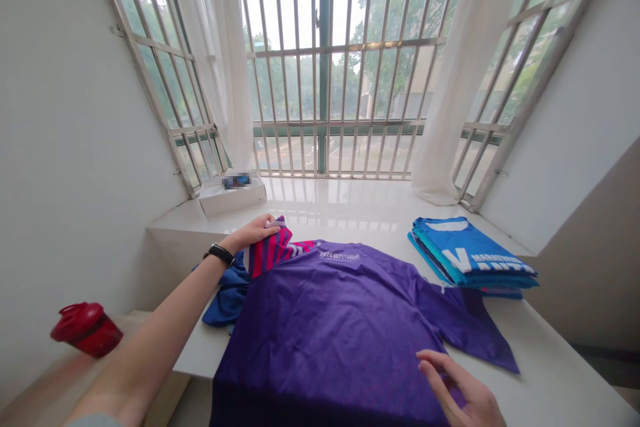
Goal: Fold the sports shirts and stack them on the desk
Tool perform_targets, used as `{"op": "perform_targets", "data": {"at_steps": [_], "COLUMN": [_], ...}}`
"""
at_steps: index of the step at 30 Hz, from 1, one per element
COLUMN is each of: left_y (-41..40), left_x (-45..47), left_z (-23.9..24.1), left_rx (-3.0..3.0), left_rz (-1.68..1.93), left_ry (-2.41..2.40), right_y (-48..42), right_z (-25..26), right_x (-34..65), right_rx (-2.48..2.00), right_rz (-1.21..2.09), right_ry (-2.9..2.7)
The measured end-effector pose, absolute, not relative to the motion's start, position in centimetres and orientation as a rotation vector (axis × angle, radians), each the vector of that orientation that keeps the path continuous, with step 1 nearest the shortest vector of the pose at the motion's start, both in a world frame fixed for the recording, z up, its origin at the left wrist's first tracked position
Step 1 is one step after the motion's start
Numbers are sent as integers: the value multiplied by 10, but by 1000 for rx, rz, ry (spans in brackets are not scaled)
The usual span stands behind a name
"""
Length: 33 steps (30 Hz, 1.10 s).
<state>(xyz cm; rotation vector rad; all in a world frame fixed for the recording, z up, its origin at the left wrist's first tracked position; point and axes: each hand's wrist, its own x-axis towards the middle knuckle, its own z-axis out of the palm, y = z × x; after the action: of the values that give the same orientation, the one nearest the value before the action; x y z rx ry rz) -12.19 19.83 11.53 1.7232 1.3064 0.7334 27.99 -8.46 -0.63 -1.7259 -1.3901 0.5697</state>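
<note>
A purple short-sleeved shirt (330,327) lies spread on the white ledge, white lettering near its collar and its lower part toward me. My left hand (257,230), with a black band on the wrist, is closed on the shirt's pink-and-purple striped part at the upper left. My right hand (465,390) is over the lower right side of the shirt, below the flat right sleeve. Its thumb and forefinger are stretched out with a gap between them; the other fingers are mostly hidden. Dark blue cloth (227,297) lies crumpled under the shirt's left side.
A stack of folded blue shirts (465,257) sits on the right of the ledge (340,203). At the back left stands a white box (233,193) with a blurred item on it. A red lidded cup (87,328) is at the lower left. Barred windows and white curtains (447,80) enclose the ledge.
</note>
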Motion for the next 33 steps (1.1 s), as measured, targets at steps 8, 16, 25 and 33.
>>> {"op": "perform_targets", "data": {"at_steps": [8, 16, 25, 33], "left_y": [198, 170, 159, 190], "left_x": [-189, -118, 68, 62], "left_z": [150, 102, -1, -29], "left_rx": [1975, 2664, 2602, 2674], "left_rz": [581, 237, 304, 283], "left_ry": [1675, 1960, 1421, 1408], "right_y": [-26, -15, -15, -13], "right_z": [4, 10, 23, -18], "right_x": [241, 233, 249, 354], "right_rx": [-1859, -1834, -1696, -2035], "right_rz": [430, 424, 523, 112], "right_ry": [-2202, -2292, -2152, -1659]}}
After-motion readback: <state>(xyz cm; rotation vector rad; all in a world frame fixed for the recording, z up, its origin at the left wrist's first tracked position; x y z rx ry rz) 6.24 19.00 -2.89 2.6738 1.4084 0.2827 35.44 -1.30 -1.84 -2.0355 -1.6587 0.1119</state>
